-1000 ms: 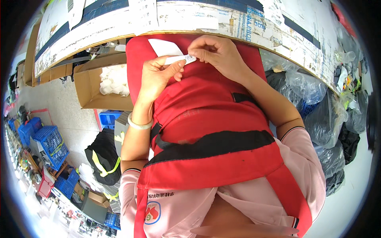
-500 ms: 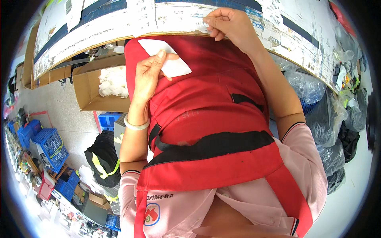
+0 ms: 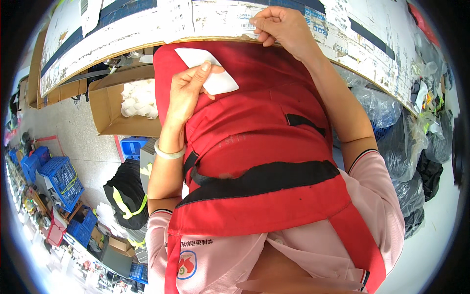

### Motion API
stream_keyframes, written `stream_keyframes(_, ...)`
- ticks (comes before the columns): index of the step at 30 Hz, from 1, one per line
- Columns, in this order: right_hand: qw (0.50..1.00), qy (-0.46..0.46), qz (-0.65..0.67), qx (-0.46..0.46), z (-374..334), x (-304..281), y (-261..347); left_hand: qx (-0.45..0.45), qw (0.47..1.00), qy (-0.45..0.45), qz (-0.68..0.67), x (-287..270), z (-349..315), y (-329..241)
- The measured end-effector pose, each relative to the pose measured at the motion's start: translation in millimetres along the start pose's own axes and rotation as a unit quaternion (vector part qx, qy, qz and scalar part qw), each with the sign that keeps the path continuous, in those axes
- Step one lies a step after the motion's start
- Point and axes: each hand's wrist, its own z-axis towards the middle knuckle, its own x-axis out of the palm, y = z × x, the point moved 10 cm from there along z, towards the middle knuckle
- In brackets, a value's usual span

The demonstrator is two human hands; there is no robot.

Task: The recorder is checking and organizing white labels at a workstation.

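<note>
My left hand [image 3: 188, 90] pinches a flat white slanted piece [image 3: 226, 84] between thumb and fingers, just above the lap of my red apron [image 3: 245, 117]. It looks like paper or thin cloth; I cannot tell which. Part of it is covered by my thumb and fingers. My right hand [image 3: 286, 30] is over the near edge of the white worktable [image 3: 215, 30], with thumb and forefinger pressed together and the other fingers curled. Whatever lies between those fingertips, if anything, is too small to make out.
Below the table at left, an open cardboard box [image 3: 108, 110] holds several white pieces [image 3: 139, 100]. Blue plastic crates [image 3: 61, 179] and a dark bundle with a yellow-green strap [image 3: 125, 196] are farther left. Clear and grey plastic bags [image 3: 404, 147] crowd the right side.
My left hand and the white piece have shifted slightly to the right. My right hand has risen a touch, its fingers still pinched.
</note>
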Motion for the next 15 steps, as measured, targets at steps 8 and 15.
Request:
stream_keyframes(8,1.0,-0.004,-0.015,-0.003,-0.1,1.0,4.2,-0.006,1.0,0.001,0.007,0.6,-0.3,3.1)
stream_keyframes(15,1.0,-0.007,-0.019,-0.003,-0.7,1.1,2.3,-0.017,1.0,0.008,0.005,3.1,-0.7,6.8)
